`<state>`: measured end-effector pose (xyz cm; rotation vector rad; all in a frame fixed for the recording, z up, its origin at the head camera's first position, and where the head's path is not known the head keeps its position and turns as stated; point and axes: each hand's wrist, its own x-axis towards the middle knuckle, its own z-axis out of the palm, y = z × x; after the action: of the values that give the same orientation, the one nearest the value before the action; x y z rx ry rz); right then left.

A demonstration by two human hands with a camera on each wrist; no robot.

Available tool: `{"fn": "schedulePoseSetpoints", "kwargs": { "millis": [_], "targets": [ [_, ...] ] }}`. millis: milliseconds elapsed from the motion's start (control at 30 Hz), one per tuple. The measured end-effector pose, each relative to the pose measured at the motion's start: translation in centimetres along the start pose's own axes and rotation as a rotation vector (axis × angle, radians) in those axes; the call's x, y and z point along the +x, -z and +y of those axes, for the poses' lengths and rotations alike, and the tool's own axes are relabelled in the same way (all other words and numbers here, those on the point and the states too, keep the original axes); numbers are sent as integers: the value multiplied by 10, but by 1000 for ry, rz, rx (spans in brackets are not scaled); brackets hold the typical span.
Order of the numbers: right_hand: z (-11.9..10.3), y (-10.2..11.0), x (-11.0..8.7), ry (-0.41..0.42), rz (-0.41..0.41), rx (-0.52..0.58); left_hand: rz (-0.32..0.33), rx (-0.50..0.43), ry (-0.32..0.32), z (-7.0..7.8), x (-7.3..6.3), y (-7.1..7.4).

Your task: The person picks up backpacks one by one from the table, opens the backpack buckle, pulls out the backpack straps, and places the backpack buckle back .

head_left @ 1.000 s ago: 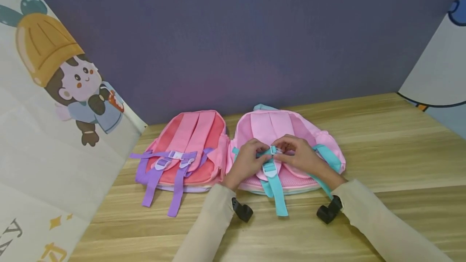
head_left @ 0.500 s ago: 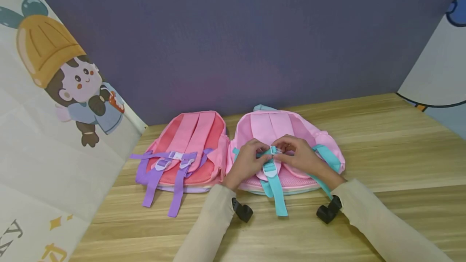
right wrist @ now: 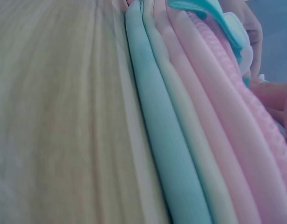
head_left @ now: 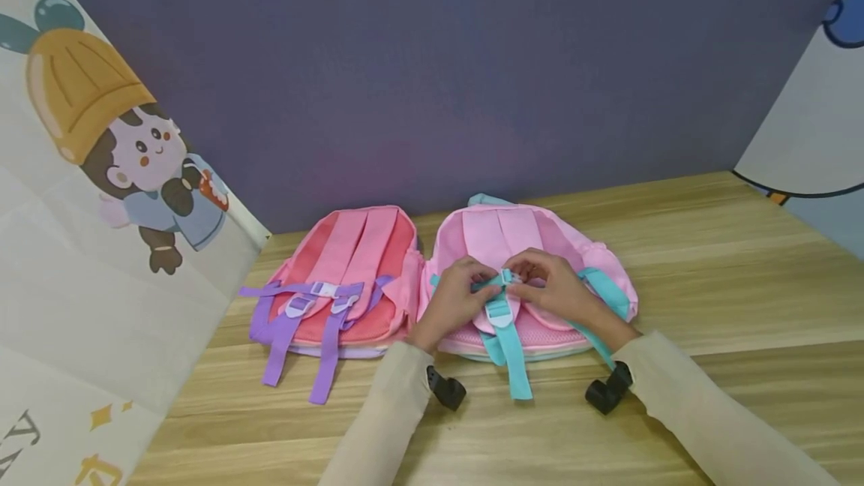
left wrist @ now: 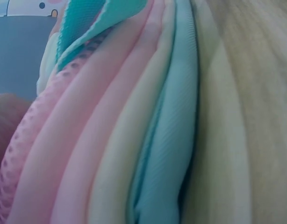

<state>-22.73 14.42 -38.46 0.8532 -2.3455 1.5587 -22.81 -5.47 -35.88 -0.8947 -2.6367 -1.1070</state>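
A light pink backpack (head_left: 486, 238) lies on the table with its back panel and shoulder straps facing up. Across those straps, my left hand (head_left: 454, 298) pinches a teal chest strap just beside its teal buckle (head_left: 506, 277). From the other side my right hand (head_left: 556, 287) pinches the pale end of the buckle, mostly hidden by the fingers. Below hangs a teal webbing strap (head_left: 516, 366) from a white adjuster (head_left: 500, 313). The left wrist view is filled by the bag's striped side (left wrist: 101, 121); in the right wrist view my right fingers (right wrist: 272, 94) show at the edge.
A coral-pink backpack (head_left: 398, 261) with purple straps (head_left: 327, 358) lies against the pink one on the left, its white chest buckle (head_left: 327, 289) joined. Behind both rises a dark panel (head_left: 459, 81). Wood-grain table (head_left: 709, 268) extends to the right and front.
Both hands hold the same place at the buckle with hardly any motion. The head view has shifted very slightly, and the bags lie as before.
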Motion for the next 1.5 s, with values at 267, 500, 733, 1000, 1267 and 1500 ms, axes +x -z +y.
{"fn": "schedulePoseSetpoints", "kwargs": {
  "millis": [267, 500, 733, 1000, 1267, 1500],
  "targets": [
    [-1, 1, 0, -35, -23, -5, 22, 23, -22, 1, 0, -4],
    [0, 2, 0, -27, -33, -17, 36, 23, -44, 2, -1, -5],
    [-1, 3, 0, -27, -52, -2, 27, 15, -33, 1, -1, -6],
    [-3, 3, -1, -42, -48, 9, 27, 39, -61, 1, -2, -6],
    [-3, 3, 0, -46, -36, 4, 45, 87, -88, 2, -3, -5],
    [-3, 3, 0, -53, -40, 7, 52, 119, -106, 0, -3, -6]
  ]
}}
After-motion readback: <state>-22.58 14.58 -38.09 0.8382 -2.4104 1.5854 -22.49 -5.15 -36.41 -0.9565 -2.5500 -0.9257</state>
